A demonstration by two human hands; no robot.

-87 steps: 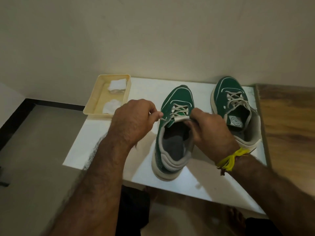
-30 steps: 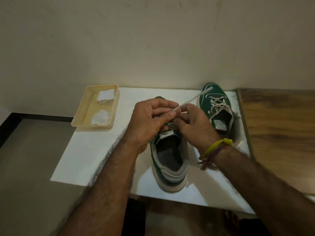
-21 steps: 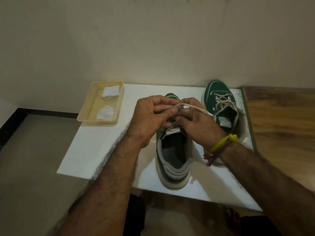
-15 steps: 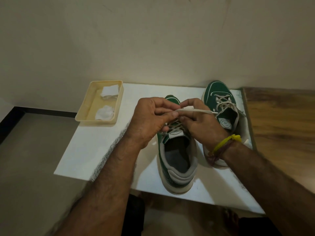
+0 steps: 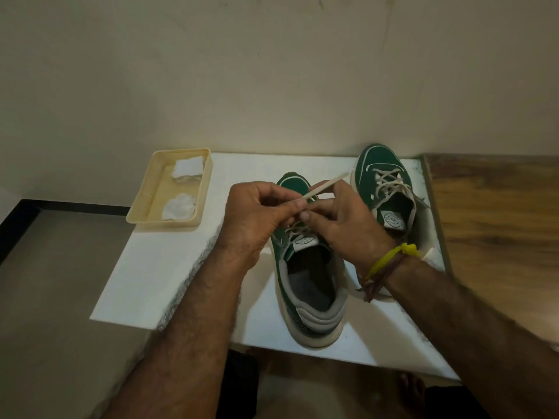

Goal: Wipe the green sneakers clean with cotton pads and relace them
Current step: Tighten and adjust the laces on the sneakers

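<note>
The lace end [image 5: 328, 184] is pinched by the left hand [image 5: 257, 214] and right hand [image 5: 348, 225] above the near sneaker [image 5: 308, 276]. It should be kept taut and both sides evened before the knot is tied.

The near green sneaker [image 5: 308, 285] sits on the white board, its lace [image 5: 328, 186] pulled up tight. The far green sneaker [image 5: 385, 189] is laced. Two cotton pads [image 5: 181, 189] lie in the tray.

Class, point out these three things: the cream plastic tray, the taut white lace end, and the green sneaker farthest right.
Cream plastic tray [image 5: 204, 189]: head view, its right wall.
Taut white lace end [image 5: 328, 184]: head view, mid-length.
Green sneaker farthest right [image 5: 381, 157]: head view, its toe.
</note>
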